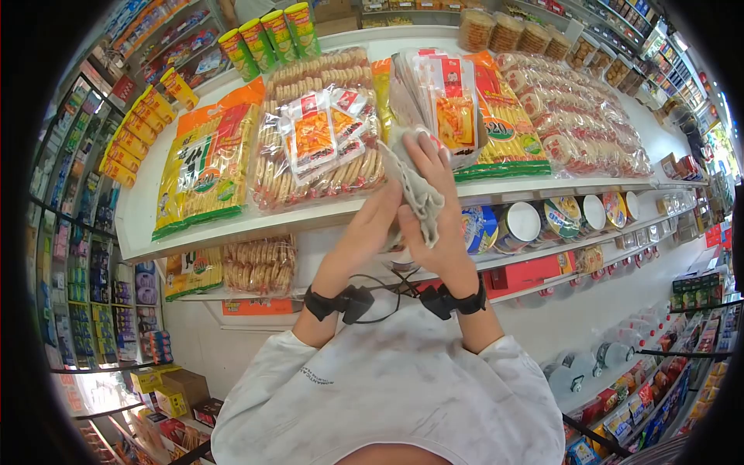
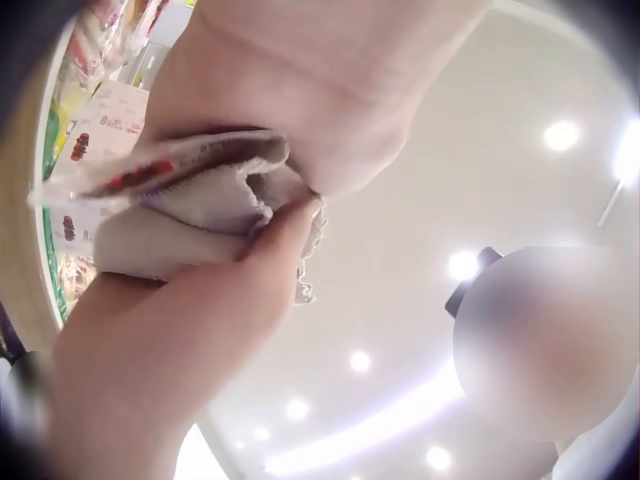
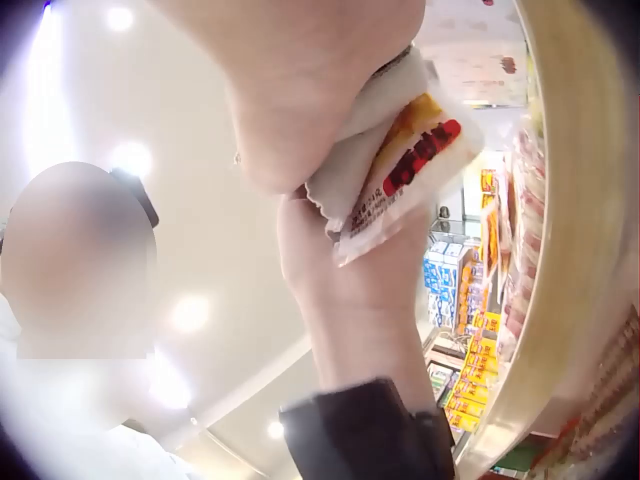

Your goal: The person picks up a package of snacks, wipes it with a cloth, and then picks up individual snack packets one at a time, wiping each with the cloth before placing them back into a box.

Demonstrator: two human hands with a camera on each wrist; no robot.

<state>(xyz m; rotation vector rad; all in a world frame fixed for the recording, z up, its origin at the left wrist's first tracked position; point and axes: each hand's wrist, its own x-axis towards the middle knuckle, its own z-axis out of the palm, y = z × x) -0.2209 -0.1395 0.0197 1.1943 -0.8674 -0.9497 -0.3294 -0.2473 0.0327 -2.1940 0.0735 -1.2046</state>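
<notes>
In the head view, a clear container (image 1: pixel 471 157) on the worktop (image 1: pixel 138 217) holds flat packets standing close together. A clear bag (image 1: pixel 349 172) of round biscuits carries loose red-and-white packets on top. Long yellow sticks fill an orange-topped bag (image 1: pixel 205 159) with bold dark characters; a similar bag (image 1: pixel 508 136) shows figures resembling "520". Canisters (image 1: pixel 277 46), green and yellow, stand behind, and round tubs (image 1: pixel 523 222) sit on the shelf below. The right grip (image 1: pixel 434 186) pinches grey cloth (image 1: pixel 411 182) over the worktop's front edge; the left grip (image 1: pixel 372 221) meets the cloth's near side, but whether its fingers are clamped cannot be told.

In the left wrist view, the cloth and a printed packet lie between both hands, the right thumb curled over the cloth. The packet's red characters are too blurred to read.

In the right wrist view, this packet (image 3: pixel 420 165) shows an orange picture and bold red lettering beside the cloth. Beyond stand yellow boxes (image 3: pixel 475 380).
</notes>
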